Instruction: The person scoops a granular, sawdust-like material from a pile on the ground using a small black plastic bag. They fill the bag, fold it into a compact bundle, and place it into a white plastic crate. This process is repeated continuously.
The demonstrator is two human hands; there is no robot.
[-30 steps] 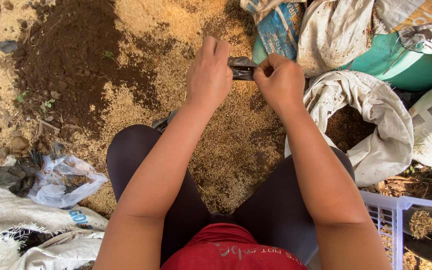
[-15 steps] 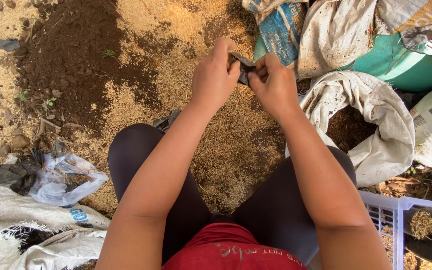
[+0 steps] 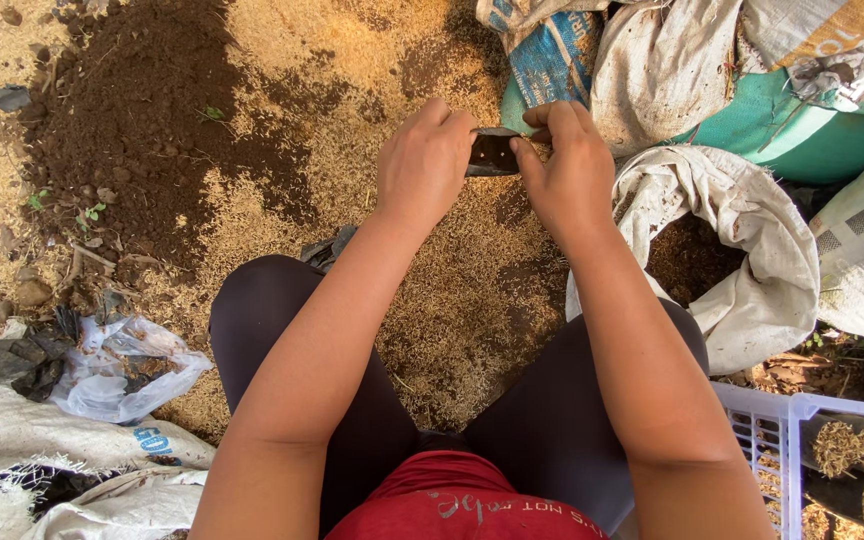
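I hold a small black plastic bag point(image 3: 493, 153) up between both hands, above the husk-strewn ground point(image 3: 452, 300) in front of my knees. My left hand point(image 3: 422, 165) pinches its left edge with thumb and fingers pressed together, and my right hand point(image 3: 564, 165) pinches the right edge the same way. Gripping both sides seems to pull its mouth apart, so the dark inside faces up toward me. Its long axis runs left to right between my hands. An open white sack point(image 3: 752, 260) of dark soil sits near my right arm, a pale crate point(image 3: 782, 430) beside my right thigh.
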